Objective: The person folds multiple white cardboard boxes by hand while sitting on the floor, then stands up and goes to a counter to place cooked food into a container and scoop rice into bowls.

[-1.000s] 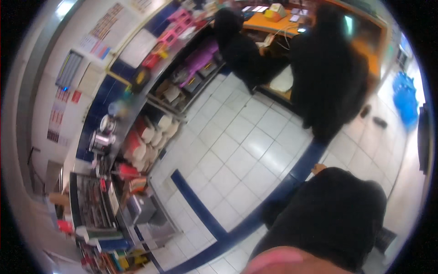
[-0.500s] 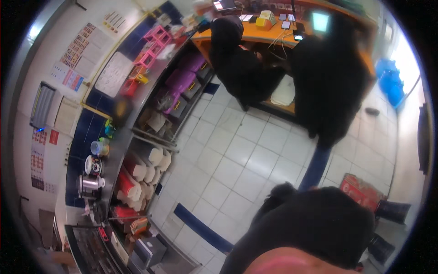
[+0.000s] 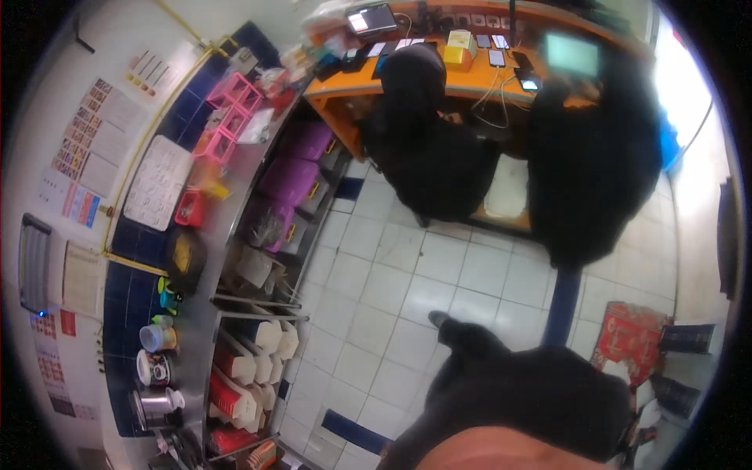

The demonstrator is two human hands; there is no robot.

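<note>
Neither my left hand nor my right hand shows. My own black clothing [image 3: 517, 392] fills the lower right, and a dark shoe [image 3: 439, 318] sticks out from it over the white tiled floor [image 3: 384, 305]. To my left runs a long metal counter [image 3: 205, 266]. On it stand a silver pot [image 3: 157, 407], a white tub with a dark label [image 3: 153, 367], a clear plastic cup [image 3: 159, 338] and pink wire-like racks [image 3: 235, 94]. Stacks of white and red food cartons [image 3: 235, 395] sit on the shelf below.
Ahead, two people in black [image 3: 427, 157] [image 3: 591, 164] sit at an orange desk [image 3: 337, 88] with phones, cables and a lit screen [image 3: 572, 55]. Purple bins [image 3: 290, 178] stand under the counter. A red patterned box [image 3: 627, 333] lies at the right, beside dark cylinders [image 3: 686, 338].
The view has shifted, and the desk and seated people appear lower in it. Counter things have slid down and left. My shoe now shows against the tiles.
</note>
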